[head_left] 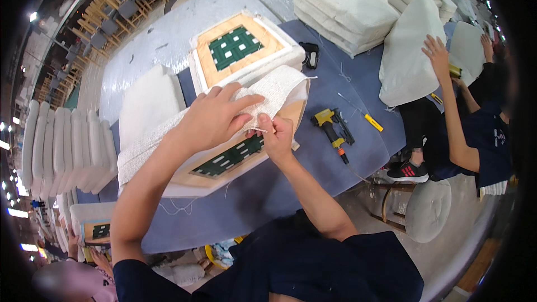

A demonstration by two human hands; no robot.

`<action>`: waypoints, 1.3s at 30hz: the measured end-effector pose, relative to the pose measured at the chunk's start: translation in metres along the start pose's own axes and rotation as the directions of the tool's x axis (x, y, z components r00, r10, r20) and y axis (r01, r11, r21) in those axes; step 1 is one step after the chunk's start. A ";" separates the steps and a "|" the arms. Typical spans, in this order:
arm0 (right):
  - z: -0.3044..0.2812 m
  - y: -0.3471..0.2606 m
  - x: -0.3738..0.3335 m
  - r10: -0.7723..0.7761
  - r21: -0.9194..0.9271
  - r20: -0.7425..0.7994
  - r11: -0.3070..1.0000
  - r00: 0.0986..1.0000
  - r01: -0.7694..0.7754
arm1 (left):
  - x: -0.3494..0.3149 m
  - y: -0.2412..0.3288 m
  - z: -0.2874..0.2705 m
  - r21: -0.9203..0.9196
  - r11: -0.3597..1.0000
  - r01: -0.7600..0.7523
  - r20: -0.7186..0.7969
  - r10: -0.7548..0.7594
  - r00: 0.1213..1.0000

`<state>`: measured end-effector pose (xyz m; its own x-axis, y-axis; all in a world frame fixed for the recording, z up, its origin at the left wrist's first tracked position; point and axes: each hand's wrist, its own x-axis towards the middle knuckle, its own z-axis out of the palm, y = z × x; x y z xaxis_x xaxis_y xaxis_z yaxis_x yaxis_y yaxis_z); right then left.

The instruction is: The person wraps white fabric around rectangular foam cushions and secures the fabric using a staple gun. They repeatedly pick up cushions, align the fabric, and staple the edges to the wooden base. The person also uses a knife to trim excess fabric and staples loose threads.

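Nearest the camera, the person's navy shirt (313, 263) fills the lower middle of the frame, with bare forearms rising from its sleeves toward a seat cushion (288, 114) at the centre, tilted up on the blue table (268, 210), its wooden underside and green webbing (235, 155) turned toward the lower right. Its white textured cover (274, 92) lies along the upper edge; the left hand (215, 113) rests over it with fingers spread and bent, and whether they grip cannot be told, while the right hand (278, 137) pinches the cover's edge between thumb and curled fingers. Just above, a second seat (224, 32) lies underside up, with a plain white cushion (148, 98) left of centre. Right of centre sit a yellow and black air tool (330, 126), its markings too small to read, and a yellow-handled screwdriver (373, 123). Pale cushions (67, 145) stand in a row at the left, wooden chairs (117, 11) crowd the upper left, and white cushions (338, 11) are stacked at upper right. At the right edge, a co-worker's hand (439, 56) touches a white cushion piece (414, 53); small pale print marks that person's dark shirt (489, 145), and dark lettering shows on pink clothing (103, 286) at lower left
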<state>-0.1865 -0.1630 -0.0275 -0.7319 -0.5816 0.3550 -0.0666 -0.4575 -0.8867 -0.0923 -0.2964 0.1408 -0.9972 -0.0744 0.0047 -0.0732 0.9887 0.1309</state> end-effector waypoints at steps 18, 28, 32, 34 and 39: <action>0.034 0.022 0.029 -0.081 -0.300 -0.052 0.952 0.995 0.062 | -0.001 -0.048 0.015 0.019 0.997 -0.074 -0.240 0.076 0.968; 0.031 0.011 0.036 0.116 -0.155 0.018 0.982 0.993 -0.111 | 0.012 -0.035 0.015 0.159 0.974 0.160 -0.091 -0.147 0.985; 0.029 0.004 0.044 0.126 -0.067 -0.006 0.990 0.992 -0.126 | 0.017 -0.041 0.026 0.070 0.981 0.178 -0.175 -0.164 0.971; 0.031 0.008 0.043 0.147 -0.179 -0.010 0.973 0.989 -0.147 | 0.014 -0.045 0.029 0.126 0.982 0.143 -0.219 -0.113 0.969; 0.024 0.011 0.041 0.163 -0.260 0.048 0.955 0.986 -0.145 | 0.018 -0.046 0.035 0.215 0.970 0.118 -0.235 -0.066 0.970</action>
<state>-0.2009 -0.2077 -0.0155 -0.6996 -0.6799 0.2199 -0.1336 -0.1779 -0.9749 -0.1078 -0.3390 0.1005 -0.9588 -0.1677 0.2292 -0.1914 0.9778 -0.0855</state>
